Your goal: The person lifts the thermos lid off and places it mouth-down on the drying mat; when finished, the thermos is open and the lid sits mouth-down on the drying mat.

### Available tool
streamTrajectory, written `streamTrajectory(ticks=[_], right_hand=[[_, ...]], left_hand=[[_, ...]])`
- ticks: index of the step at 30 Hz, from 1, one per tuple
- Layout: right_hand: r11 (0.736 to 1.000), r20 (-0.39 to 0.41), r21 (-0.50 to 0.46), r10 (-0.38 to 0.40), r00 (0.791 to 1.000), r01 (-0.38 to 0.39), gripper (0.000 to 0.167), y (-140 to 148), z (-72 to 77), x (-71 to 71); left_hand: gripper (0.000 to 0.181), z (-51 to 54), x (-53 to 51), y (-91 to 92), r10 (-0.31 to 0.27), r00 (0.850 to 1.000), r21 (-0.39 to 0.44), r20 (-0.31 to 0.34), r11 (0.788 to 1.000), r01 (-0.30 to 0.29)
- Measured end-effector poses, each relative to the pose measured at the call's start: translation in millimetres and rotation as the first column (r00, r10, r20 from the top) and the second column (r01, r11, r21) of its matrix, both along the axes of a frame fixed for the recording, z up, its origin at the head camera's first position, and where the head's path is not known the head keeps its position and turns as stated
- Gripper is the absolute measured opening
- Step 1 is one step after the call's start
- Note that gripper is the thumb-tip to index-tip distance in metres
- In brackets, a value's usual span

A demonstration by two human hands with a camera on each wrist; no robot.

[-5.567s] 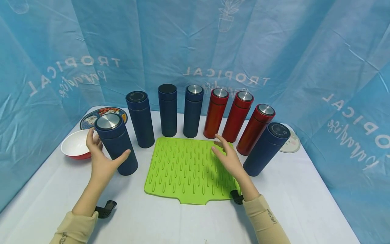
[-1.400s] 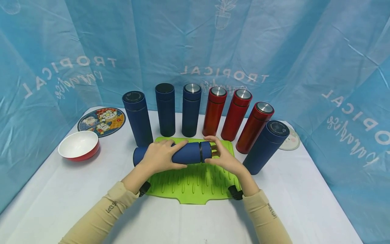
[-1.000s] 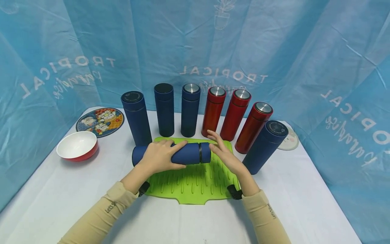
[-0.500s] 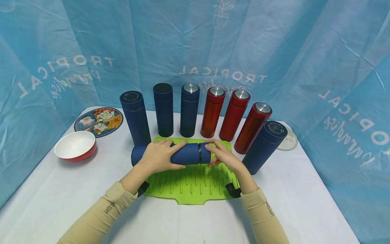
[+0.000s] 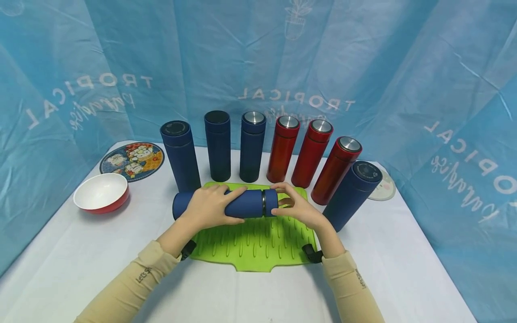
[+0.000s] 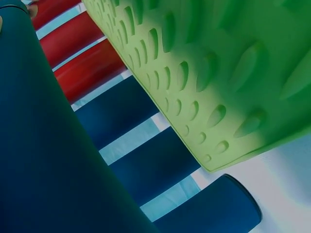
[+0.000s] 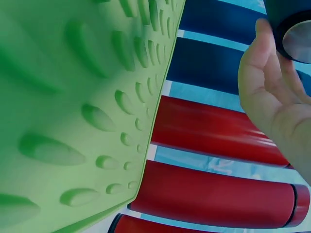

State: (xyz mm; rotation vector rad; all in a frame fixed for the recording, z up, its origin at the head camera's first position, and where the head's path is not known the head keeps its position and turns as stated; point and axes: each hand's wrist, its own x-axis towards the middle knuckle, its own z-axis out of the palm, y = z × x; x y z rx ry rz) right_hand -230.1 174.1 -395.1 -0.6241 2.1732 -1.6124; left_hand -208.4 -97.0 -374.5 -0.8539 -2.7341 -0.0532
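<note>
A navy thermos bottle (image 5: 246, 204) is held sideways over the green ridged mat (image 5: 254, 244). My left hand (image 5: 210, 207) grips its body from above, thumb and fingers wrapped round it. A dark ring shows between the body and the cap (image 5: 271, 202) at the right end. The fingers and thumb of my right hand (image 5: 298, 207) are bent round the edge of that cap, with a hollow between palm and cap end. In the right wrist view, fingertips of the right hand (image 6: 32, 9) are hidden from the left side, while the cap's steel top (image 7: 299, 42) faces the palm.
Several upright bottles arc behind the mat: navy (image 5: 182, 157), navy (image 5: 218, 148), navy (image 5: 252, 148), red (image 5: 284, 150), red (image 5: 312, 154), red (image 5: 337, 170). Another navy bottle (image 5: 351, 197) stands right. A bowl (image 5: 102, 193) and patterned round mat (image 5: 133, 161) lie left.
The navy bottle, earlier upright at the left, is now sideways in my left hand over the mat. My right hand came off the cap, turned over it, and is now round its edge again.
</note>
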Motion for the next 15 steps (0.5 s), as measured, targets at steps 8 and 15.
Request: streamTrajectory(ticks=[8,15], right_hand=[[0.999,-0.051,-0.027,0.016,0.999,-0.018,0.071,-0.4,-0.2,1.2],[0.992,0.123,0.058,-0.118,0.985,0.111,0.066,-7.8,7.9,2.0]], left_hand=[[0.082,-2.5,-0.7,-0.2,-0.002,1.0,-0.003,-0.014,1.0,0.002],[0.081,-2.3,-1.6,-1.7,-0.022,0.999,0.016,-0.05,1.0,0.022]])
